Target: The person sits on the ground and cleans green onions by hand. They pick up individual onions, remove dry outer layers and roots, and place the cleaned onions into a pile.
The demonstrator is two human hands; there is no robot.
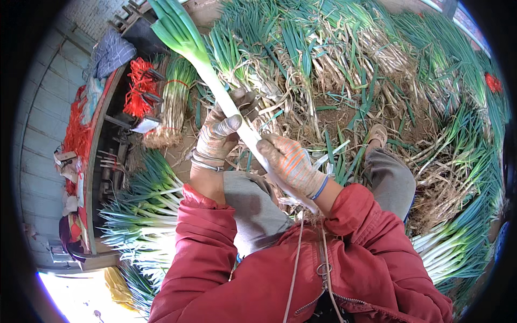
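Note:
A long green onion [214, 82] slants across the view, its green leaves at the upper left and its white shaft running down towards my chest. My left hand [222, 131], in a dirty striped work glove, is wrapped around the middle of the shaft, thumb on top. Lower down, my gloved right hand [288, 159] grips the white part near the root end. The roots show just in front of my jacket zip. Loose peeled skin and cut leaves [335, 153] lie on the ground beyond my right hand.
Unpeeled green onions [343, 52] are heaped along the far side and right. Cleaned ones lie at left [153, 226] and right [456, 250]. A tied bundle [173, 97] stands by a cabinet [101, 133] hung with red ties [141, 87]. My foot [377, 134] rests among the scraps.

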